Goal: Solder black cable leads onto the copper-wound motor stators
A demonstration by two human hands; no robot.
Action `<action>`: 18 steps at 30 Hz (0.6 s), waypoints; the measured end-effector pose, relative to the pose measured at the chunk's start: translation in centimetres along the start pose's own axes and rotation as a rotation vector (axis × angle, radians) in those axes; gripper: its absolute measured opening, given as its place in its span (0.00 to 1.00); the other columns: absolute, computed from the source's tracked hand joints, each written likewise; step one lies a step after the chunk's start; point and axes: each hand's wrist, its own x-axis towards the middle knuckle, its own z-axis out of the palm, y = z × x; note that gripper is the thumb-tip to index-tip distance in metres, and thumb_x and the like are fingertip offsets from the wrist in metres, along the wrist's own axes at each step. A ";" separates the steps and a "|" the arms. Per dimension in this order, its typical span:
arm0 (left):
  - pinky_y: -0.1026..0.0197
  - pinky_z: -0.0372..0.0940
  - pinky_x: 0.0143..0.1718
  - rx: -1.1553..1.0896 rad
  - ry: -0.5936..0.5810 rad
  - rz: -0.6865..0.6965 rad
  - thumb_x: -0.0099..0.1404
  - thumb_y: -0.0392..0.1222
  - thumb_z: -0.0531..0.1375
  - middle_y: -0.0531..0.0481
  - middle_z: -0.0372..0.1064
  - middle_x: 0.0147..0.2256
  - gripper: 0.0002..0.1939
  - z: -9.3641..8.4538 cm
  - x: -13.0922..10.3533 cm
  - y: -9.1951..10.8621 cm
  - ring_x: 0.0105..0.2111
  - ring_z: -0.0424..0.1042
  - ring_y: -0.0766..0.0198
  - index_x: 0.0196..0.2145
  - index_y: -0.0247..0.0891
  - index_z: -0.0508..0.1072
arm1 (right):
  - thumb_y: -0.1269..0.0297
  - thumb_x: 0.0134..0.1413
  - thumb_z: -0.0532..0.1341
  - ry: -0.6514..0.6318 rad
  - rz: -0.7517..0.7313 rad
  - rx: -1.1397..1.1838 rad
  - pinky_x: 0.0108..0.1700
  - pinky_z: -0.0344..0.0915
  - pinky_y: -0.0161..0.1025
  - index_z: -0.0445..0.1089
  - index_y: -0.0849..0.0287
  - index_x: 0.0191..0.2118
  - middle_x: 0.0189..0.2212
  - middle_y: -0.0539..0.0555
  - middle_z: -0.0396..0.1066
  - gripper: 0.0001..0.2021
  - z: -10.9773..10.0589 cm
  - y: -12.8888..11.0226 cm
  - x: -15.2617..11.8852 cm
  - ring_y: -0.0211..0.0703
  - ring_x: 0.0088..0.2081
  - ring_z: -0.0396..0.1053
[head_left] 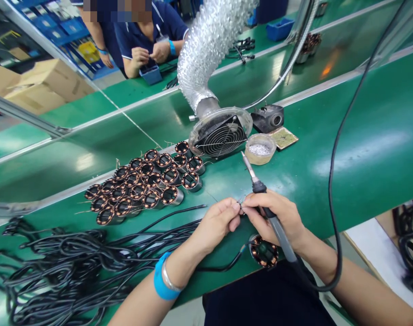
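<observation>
My right hand (283, 217) holds a soldering iron (280, 236) between thumb and fingers, its tip pointing up and away. That hand's thumb and forefinger also pinch at fine wire ends (241, 204). Closed on the same wire ends from the other side is my left hand (220, 222); the fingertips of both hands nearly meet. Fingers partly hide the wires. Just below the hands, at the table's near edge, a motor stator (272, 257) with copper windings lies beside a black cable (228, 267) whose thin coloured leads reach it.
Several stators (152, 181) stand in rows at left, with a heap of black cables (74, 253) nearer. A fume extractor (222, 136) with a foil duct (201, 59), a tub of metal shavings (260, 149) and a sponge tray (284, 137) stand beyond. A co-worker (152, 40) sits opposite.
</observation>
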 end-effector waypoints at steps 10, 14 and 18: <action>0.68 0.40 0.18 -0.087 0.155 0.013 0.59 0.54 0.61 0.64 0.47 0.16 0.18 0.6 0.3 -0.4 0.15 0.40 0.75 0.26 0.38 0.61 | 0.74 0.53 0.64 -0.058 0.162 -0.024 0.37 0.71 0.39 0.66 0.56 0.48 0.32 0.49 0.74 0.17 -0.7 0.2 -1.5 0.40 0.33 0.71; 0.68 0.42 0.18 -0.049 0.217 0.032 0.62 0.52 0.59 0.64 0.47 0.16 0.16 0.8 0.3 -0.9 0.16 0.41 0.75 0.26 0.38 0.60 | 0.76 0.55 0.62 0.093 0.177 -0.106 0.33 0.70 0.36 0.66 0.55 0.45 0.31 0.48 0.71 0.14 0.2 0.6 -1.4 0.39 0.31 0.70; 0.69 0.43 0.19 0.000 0.278 0.067 0.64 0.50 0.57 0.63 0.46 0.18 0.16 1.0 0.3 -1.5 0.17 0.41 0.75 0.26 0.38 0.60 | 0.77 0.55 0.62 0.087 0.129 -0.124 0.33 0.69 0.38 0.68 0.54 0.45 0.32 0.49 0.73 0.13 0.4 0.6 -1.3 0.39 0.30 0.68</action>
